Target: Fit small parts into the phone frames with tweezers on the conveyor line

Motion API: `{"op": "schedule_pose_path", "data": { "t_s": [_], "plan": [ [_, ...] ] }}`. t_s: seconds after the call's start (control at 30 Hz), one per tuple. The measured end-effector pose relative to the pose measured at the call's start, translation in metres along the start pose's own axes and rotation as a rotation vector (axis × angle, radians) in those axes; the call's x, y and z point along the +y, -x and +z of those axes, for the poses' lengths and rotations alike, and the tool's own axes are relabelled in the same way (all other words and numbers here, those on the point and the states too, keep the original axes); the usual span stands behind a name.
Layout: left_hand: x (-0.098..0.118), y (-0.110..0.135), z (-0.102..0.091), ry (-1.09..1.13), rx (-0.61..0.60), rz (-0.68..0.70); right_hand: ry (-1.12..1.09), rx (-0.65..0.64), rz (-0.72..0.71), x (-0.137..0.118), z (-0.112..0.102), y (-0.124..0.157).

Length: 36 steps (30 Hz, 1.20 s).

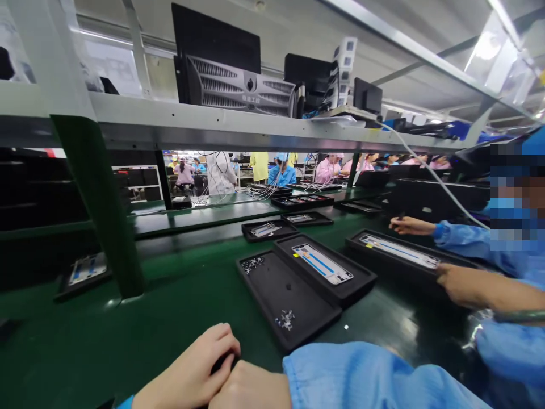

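My left hand (pixel 187 363) and my right hand (pixel 249 389) lie close together at the near edge of the green conveyor belt (pixel 128 321), fingers curled. The left hand's fingers are shut with nothing visible in them. Most of the right hand's fingers are hidden. Nearest to them is a black tray (pixel 293 315) holding two small heaps of tiny screws (pixel 285 320). Touching its far side, a second black tray (pixel 357 284) carries a phone mid-frame (pixel 322 264) with blue strips.
A co-worker's blue-sleeved hands (pixel 462 284) rest on a tray at the right, one holding a thin dark tool. More trays line the belt, a green post stands at the left, and a shelf with equipment runs overhead. Several workers are beyond it.
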<state>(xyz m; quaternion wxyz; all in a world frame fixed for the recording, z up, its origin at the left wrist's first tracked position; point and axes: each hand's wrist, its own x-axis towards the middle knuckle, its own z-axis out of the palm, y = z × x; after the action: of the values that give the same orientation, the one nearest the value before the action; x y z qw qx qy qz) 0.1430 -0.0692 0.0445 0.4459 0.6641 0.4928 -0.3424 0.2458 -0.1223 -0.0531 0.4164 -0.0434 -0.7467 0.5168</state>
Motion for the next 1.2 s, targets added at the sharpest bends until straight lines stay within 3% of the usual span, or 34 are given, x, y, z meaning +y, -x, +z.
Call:
{"op": "schedule_pose_path", "data": {
  "t_s": [0.07, 0.17, 0.27, 0.37, 0.47, 0.57, 0.7, 0.83, 0.97, 1.07, 1.2],
  "plan": [
    [0.001, -0.001, 0.001, -0.004, 0.008, 0.007, 0.029, 0.006, -0.048, 0.001, 0.005, -0.004],
    [0.001, -0.002, 0.003, -0.019, 0.030, 0.027, 0.114, 0.159, -0.082, 0.000, 0.005, -0.004],
    [0.000, 0.000, 0.002, -0.026, 0.034, 0.101, 0.152, 0.306, 0.029, 0.015, -0.016, 0.002],
    [0.000, 0.003, -0.003, -0.042, 0.017, 0.131, 0.188, 0.278, 0.396, 0.061, -0.057, 0.001],
    [0.001, 0.006, -0.007, -0.063, -0.030, 0.120, 0.228, 0.058, 0.953, 0.124, -0.094, -0.012],
    [0.001, 0.006, -0.009, -0.065, -0.054, 0.123, 0.257, -0.017, 1.100, 0.183, -0.109, -0.027],
    [-0.003, 0.004, -0.011, -0.062, -0.063, 0.145, 0.277, -0.074, 1.234, 0.239, -0.097, -0.035],
    [-0.012, 0.002, -0.013, -0.052, -0.059, 0.112, 0.295, -0.096, 1.324, 0.275, -0.072, -0.035],
    [-0.018, 0.001, -0.015, -0.046, -0.061, 0.084, 0.290, -0.112, 1.318, 0.294, -0.053, -0.039],
    [-0.018, 0.000, -0.015, -0.048, -0.065, 0.079, 0.279, -0.114, 1.257, 0.295, -0.050, -0.052],
    [-0.021, -0.002, -0.014, -0.042, -0.045, 0.059, 0.262, -0.113, 1.145, 0.277, -0.056, -0.078]
  ]
}}
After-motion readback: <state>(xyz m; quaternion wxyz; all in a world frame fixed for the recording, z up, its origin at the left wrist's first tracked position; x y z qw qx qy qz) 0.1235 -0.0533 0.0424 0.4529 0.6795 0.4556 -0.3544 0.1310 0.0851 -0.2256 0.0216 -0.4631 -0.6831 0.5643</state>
